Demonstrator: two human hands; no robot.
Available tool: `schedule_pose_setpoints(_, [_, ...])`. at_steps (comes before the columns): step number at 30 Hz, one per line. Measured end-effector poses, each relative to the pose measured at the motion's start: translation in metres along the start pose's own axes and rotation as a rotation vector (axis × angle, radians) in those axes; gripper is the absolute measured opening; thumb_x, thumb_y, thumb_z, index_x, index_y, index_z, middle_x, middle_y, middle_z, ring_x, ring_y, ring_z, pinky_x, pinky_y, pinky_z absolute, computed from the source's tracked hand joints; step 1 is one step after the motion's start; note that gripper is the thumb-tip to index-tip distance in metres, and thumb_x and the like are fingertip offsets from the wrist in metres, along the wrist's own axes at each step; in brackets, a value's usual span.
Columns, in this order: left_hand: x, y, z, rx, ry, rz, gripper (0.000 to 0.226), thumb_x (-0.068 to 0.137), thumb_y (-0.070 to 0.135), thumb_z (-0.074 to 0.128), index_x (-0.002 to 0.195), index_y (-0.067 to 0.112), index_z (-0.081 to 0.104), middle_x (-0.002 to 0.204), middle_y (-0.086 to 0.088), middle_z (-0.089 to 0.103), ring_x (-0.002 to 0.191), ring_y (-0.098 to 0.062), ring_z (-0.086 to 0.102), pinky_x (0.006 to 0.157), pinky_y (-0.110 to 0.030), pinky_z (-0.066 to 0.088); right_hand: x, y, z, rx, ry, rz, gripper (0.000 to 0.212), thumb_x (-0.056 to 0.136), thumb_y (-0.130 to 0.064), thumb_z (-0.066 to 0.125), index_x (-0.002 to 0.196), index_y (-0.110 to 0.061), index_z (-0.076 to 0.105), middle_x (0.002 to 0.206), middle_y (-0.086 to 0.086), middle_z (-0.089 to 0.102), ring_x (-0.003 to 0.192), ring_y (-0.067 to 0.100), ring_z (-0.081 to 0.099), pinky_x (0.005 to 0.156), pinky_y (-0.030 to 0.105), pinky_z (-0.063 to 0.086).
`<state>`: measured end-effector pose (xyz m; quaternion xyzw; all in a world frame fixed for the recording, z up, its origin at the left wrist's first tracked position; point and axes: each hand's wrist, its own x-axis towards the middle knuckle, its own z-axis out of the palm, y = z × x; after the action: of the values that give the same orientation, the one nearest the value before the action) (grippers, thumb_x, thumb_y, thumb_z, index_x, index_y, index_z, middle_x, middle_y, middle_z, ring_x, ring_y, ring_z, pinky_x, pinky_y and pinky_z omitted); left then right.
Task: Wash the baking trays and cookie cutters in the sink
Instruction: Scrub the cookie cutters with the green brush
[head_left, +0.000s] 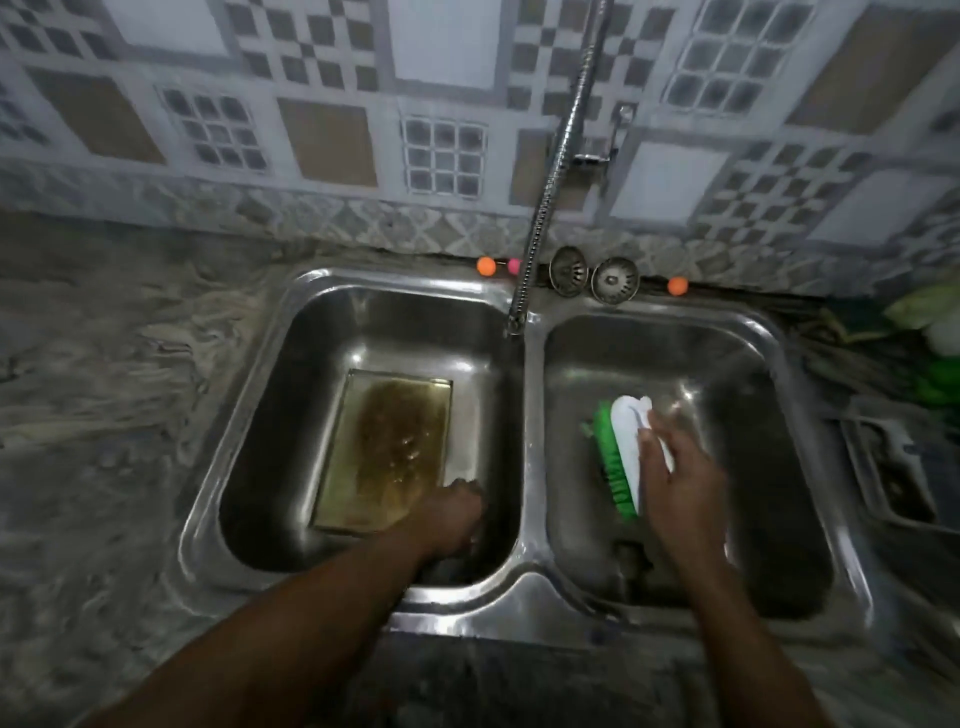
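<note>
Baking tray (382, 452), stained brown, is lying flat in the left basin of the steel sink (530, 467). The left hand (452, 519) is touching the tray's near right corner, its grip too blurred to tell. The right hand (680, 488) is gripping a green-bristled scrub brush (626, 441), fingers curled round it.

Both bare forearms extend forward from the lower edge. Left hand (452, 514): back upward, fingers bent downward and hidden, grip indeterminate. Right hand (680, 483): back upward, fingers curled round the white handle of a brush (626, 441). Hands well apart.
</note>
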<state>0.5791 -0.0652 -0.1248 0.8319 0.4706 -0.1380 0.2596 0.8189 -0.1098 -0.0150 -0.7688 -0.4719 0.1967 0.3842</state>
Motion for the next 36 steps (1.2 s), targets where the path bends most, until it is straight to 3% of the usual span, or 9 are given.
schedule_pose_setpoints(2, [0.008,0.002,0.006,0.012,-0.042,0.015,0.028,0.086,0.016,0.062,0.113,0.007,0.063,0.115,-0.013,0.059,0.104,-0.032,0.06,0.083,-0.04,0.053,0.002,-0.001,-0.002,-0.02,0.012,0.021,0.032,0.099,-0.026,0.053,0.127,-0.014,0.064,0.126,0.006,0.066,0.115,0.02,0.06,0.084,0.012,0.034])
schedule_pose_setpoints(5, [0.017,0.0,0.013,-0.004,-0.035,0.023,0.03,0.091,0.019,0.06,0.116,0.004,0.062,0.117,-0.014,0.059,0.104,-0.031,0.061,0.083,-0.04,0.054,0.005,-0.006,-0.003,-0.033,0.058,-0.004,0.03,0.099,-0.022,0.054,0.125,-0.012,0.065,0.126,0.007,0.066,0.11,0.01,0.056,0.084,0.007,0.032])
schedule_pose_setpoints(12, [0.018,-0.012,0.017,-0.051,0.014,0.023,0.035,0.079,0.023,0.062,0.113,0.018,0.066,0.115,-0.006,0.061,0.101,-0.023,0.062,0.08,-0.036,0.055,0.011,0.004,0.002,-0.05,0.069,-0.004,0.029,0.098,-0.019,0.056,0.125,-0.012,0.066,0.128,0.003,0.065,0.113,0.005,0.054,0.087,-0.002,0.026])
schedule_pose_setpoints(16, [0.009,-0.007,-0.012,-0.074,0.189,-0.04,0.05,0.07,0.028,0.071,0.118,0.027,0.06,0.116,0.002,0.059,0.106,-0.021,0.06,0.083,-0.035,0.055,0.011,0.02,0.0,-0.076,0.023,-0.002,0.03,0.097,-0.025,0.057,0.125,-0.017,0.066,0.125,0.002,0.067,0.114,0.017,0.061,0.088,0.013,0.036])
schedule_pose_setpoints(20, [0.003,0.023,-0.051,-0.1,0.393,-0.041,0.047,0.074,0.031,0.069,0.12,0.025,0.06,0.117,0.001,0.06,0.105,-0.018,0.058,0.078,-0.03,0.049,0.016,0.039,-0.013,-0.053,-0.015,-0.005,0.031,0.098,-0.03,0.054,0.126,-0.02,0.065,0.126,-0.002,0.067,0.115,0.017,0.061,0.096,0.027,0.046])
schedule_pose_setpoints(24, [0.011,0.084,-0.074,-0.085,0.576,0.034,0.044,0.08,0.045,0.061,0.119,0.026,0.061,0.114,0.001,0.062,0.106,-0.02,0.06,0.083,-0.035,0.054,0.024,0.058,-0.039,-0.049,-0.04,0.0,0.032,0.098,-0.034,0.053,0.127,-0.024,0.064,0.128,-0.005,0.065,0.116,0.016,0.061,0.096,0.028,0.047])
schedule_pose_setpoints(27, [0.032,0.139,-0.068,-0.076,0.494,0.077,0.048,0.081,0.045,0.06,0.124,0.025,0.059,0.117,-0.001,0.062,0.108,-0.022,0.06,0.084,-0.037,0.054,0.035,0.077,-0.066,-0.034,-0.052,-0.035,0.032,0.098,-0.033,0.054,0.127,-0.023,0.064,0.128,-0.003,0.065,0.116,0.017,0.06,0.095,0.024,0.045])
schedule_pose_setpoints(30, [0.063,0.187,-0.042,-0.026,0.31,0.04,0.046,0.08,0.044,0.06,0.123,0.027,0.056,0.121,-0.003,0.063,0.107,-0.027,0.063,0.084,-0.037,0.054,0.053,0.098,-0.102,-0.047,-0.013,-0.067,0.036,0.098,-0.038,0.05,0.129,-0.024,0.062,0.127,0.001,0.066,0.117,0.02,0.06,0.097,0.032,0.048])
schedule_pose_setpoints(36, [0.116,0.236,0.029,0.087,0.031,-0.026,0.043,0.078,0.032,0.066,0.119,0.022,0.06,0.118,-0.004,0.065,0.103,-0.028,0.067,0.08,-0.038,0.055,0.112,0.143,-0.188,-0.105,0.147,-0.097,0.035,0.101,-0.027,0.051,0.132,-0.017,0.06,0.131,0.008,0.063,0.121,0.025,0.056,0.096,0.022,0.037])
